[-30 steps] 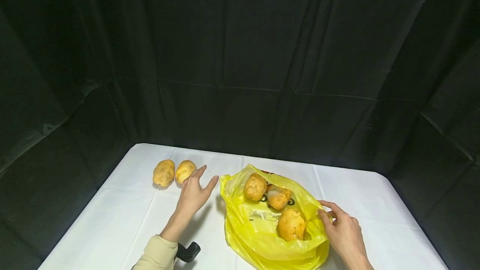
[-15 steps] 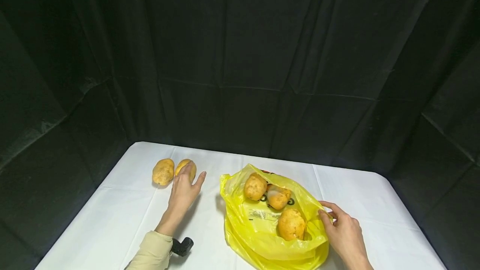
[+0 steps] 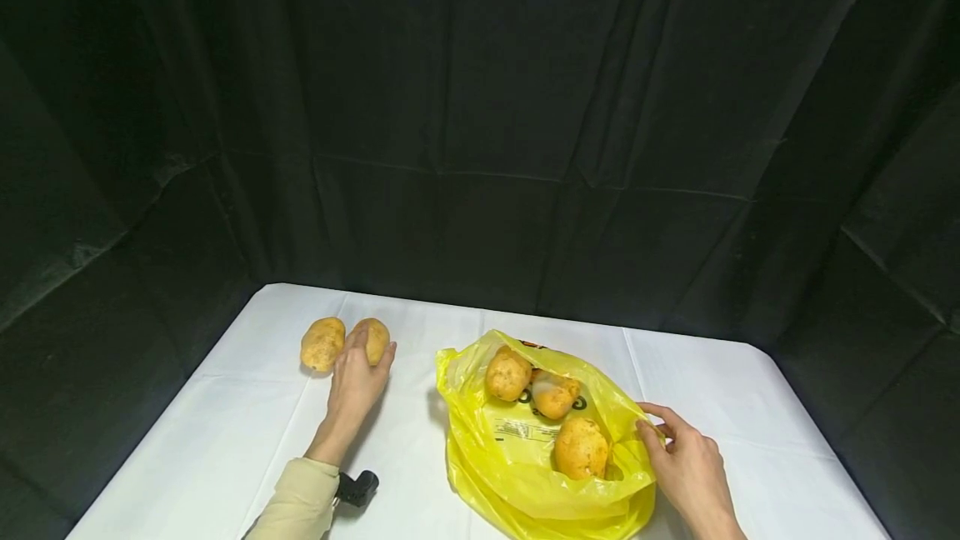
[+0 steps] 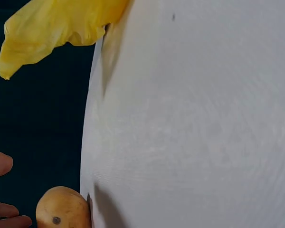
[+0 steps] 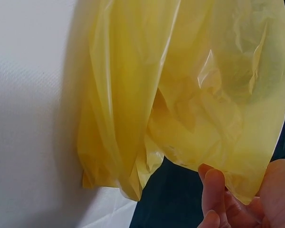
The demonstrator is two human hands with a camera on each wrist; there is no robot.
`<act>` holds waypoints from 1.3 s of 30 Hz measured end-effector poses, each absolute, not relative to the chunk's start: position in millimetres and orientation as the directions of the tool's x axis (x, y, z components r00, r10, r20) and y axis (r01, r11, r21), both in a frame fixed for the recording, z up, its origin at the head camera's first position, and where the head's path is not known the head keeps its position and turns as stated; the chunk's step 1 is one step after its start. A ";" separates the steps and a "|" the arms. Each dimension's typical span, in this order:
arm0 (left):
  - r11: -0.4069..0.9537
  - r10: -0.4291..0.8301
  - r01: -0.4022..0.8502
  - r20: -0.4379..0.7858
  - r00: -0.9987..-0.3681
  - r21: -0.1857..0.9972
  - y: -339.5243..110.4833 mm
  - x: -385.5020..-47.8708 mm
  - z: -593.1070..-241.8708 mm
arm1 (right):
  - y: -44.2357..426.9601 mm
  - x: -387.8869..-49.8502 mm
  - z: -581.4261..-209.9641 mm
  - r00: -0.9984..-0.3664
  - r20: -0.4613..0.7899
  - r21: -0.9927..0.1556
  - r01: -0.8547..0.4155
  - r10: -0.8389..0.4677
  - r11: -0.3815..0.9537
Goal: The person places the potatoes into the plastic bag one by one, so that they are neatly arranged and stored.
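Observation:
My left hand (image 3: 354, 382) is over the right one of two potatoes lying at the left of the table. Its fingers partly cover that potato (image 3: 377, 342). In the left wrist view, the fingers (image 4: 4, 210) are stretched out and stand apart from the potato (image 4: 64, 209). My right hand (image 3: 688, 463) pinches the right rim of a yellow plastic bag (image 3: 517, 494) between thumb and fingers, as the right wrist view also shows. Inside the wide-mouthed bag lie three potatoes: one at the back left (image 3: 507, 373), one beside it (image 3: 555, 395), and a larger one in front (image 3: 582, 448).
Left of my left hand lies a second loose potato (image 3: 322, 344). A white cloth (image 3: 247, 407) covers the table, and black curtains (image 3: 480, 123) rise behind and at both sides. A black device (image 3: 357, 487) is at my left wrist.
My left hand has moved left, away from the bag, until its fingers overlap the right loose potato. The right hand keeps its place at the bag's rim.

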State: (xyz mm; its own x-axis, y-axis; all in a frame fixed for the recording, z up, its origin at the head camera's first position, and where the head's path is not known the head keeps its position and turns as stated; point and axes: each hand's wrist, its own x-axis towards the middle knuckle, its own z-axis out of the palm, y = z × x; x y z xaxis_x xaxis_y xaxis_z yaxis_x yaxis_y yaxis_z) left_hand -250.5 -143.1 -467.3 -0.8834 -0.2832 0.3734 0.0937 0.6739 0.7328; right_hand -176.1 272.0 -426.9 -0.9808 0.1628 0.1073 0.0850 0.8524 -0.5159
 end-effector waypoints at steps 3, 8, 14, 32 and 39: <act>0.666 -0.291 0.083 0.361 -0.886 0.741 -143.3 -251.9 -469.6 | 272.4 -176.3 -426.3 -0.980 0.109 -0.513 0.086 0.164 0.854; 0.667 -0.290 0.061 0.335 -0.896 0.742 -143.0 -254.1 -471.6 | 272.4 -176.2 -425.6 -0.982 0.098 -0.517 0.090 0.163 0.851; 0.679 -0.317 0.018 0.314 -0.895 0.734 -145.2 -257.2 -472.3 | 271.3 -176.2 -424.3 -0.981 0.089 -0.518 0.104 0.174 0.849; 0.698 -0.341 0.129 0.485 -0.805 0.705 -140.5 -262.1 -478.2 | 272.3 -176.2 -424.9 -0.980 0.076 -0.521 0.117 0.182 0.846; 0.700 -0.353 0.103 0.468 -0.810 0.707 -142.5 -262.7 -478.0 | 272.0 -176.8 -424.6 -0.980 0.069 -0.516 0.125 0.187 0.848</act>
